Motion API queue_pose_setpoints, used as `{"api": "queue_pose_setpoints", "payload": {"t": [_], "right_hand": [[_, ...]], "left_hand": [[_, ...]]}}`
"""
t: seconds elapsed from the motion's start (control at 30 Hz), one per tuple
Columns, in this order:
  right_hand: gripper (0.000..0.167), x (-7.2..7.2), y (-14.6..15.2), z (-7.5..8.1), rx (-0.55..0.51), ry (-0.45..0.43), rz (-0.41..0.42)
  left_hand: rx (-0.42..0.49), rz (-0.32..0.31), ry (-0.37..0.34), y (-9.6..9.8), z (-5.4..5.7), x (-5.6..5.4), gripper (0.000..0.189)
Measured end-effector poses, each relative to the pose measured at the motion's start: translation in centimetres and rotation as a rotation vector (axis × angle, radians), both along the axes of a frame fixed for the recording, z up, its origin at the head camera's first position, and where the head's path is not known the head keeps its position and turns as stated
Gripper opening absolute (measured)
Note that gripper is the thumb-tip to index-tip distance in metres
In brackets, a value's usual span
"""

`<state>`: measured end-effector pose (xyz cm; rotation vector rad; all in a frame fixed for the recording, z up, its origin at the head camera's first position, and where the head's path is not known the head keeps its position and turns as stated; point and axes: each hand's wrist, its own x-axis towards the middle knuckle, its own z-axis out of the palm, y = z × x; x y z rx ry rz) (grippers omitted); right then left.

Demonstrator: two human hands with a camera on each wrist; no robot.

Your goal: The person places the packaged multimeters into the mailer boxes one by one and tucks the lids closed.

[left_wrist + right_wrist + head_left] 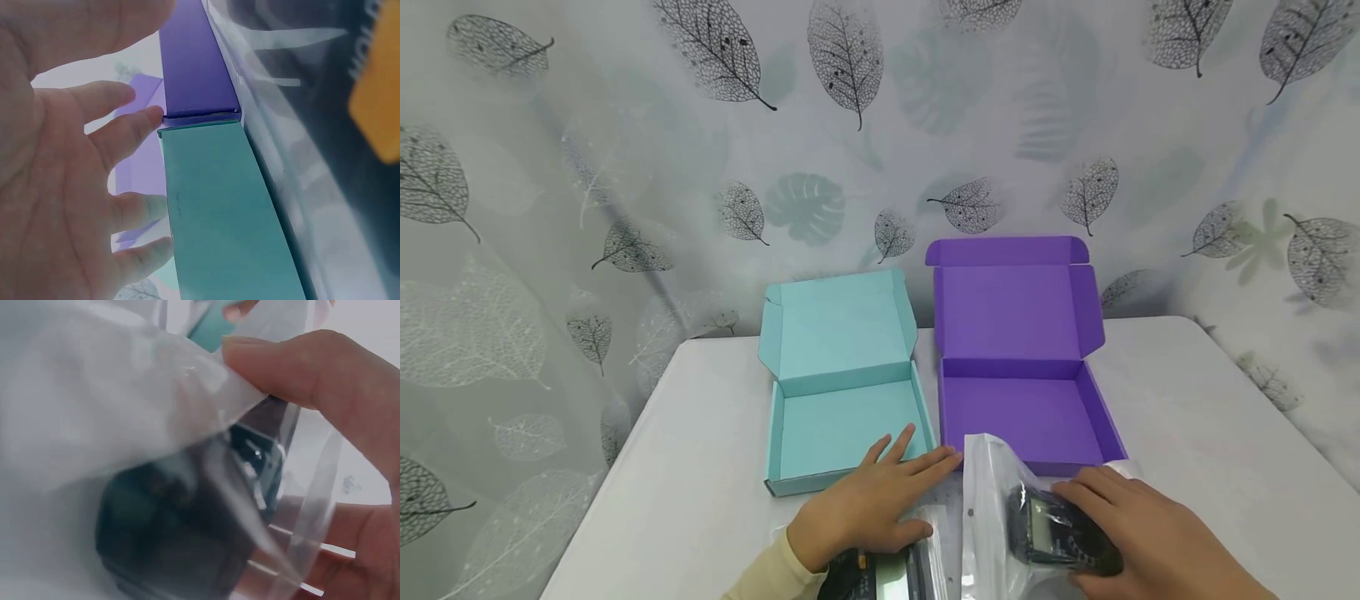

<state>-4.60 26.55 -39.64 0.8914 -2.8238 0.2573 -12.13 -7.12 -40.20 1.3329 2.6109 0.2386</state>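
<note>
My right hand (1138,525) grips a black multimeter (1060,529) inside a clear zip bag (981,500), just in front of the purple box (1018,417). In the right wrist view, the thumb presses on the bag's plastic while the other fingers lie behind it. My left hand (868,504) is spread with straight fingers over the front edge of the teal box (850,425). Beneath that hand lies a second bagged multimeter (891,575), partly hidden by it; its orange button (378,94) shows close up in the left wrist view.
Both boxes stand side by side with their lids raised, and no contents show inside. They sit on a white table (700,467). Behind the table hangs a leaf-patterned curtain (850,167).
</note>
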Motion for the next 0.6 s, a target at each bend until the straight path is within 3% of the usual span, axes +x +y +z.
{"api": "queue_pose_setpoints", "payload": {"t": [0.13, 0.23, 0.4, 0.6], "right_hand": [[0.080, -0.8, 0.3, 1.3, -0.041, 0.167, -0.015], [0.082, -1.8, 0.6, 2.4, -0.062, 0.225, -0.017], [0.085, -3.9, 1.0, 3.9, -0.085, 0.255, -0.020], [0.084, -6.3, 0.7, 4.6, -0.103, 0.225, -0.009]], "left_hand": [[-0.012, 0.007, -0.008, 0.0, 0.2, 0.1, 0.086], [-0.012, 0.012, -0.007, 0.0, 0.3, 0.1, 0.086], [-0.001, 0.017, -0.012, -0.1, 0.1, 0.2, 0.086], [0.012, -0.002, -0.019, -0.2, 0.0, 0.1, 0.085]]}}
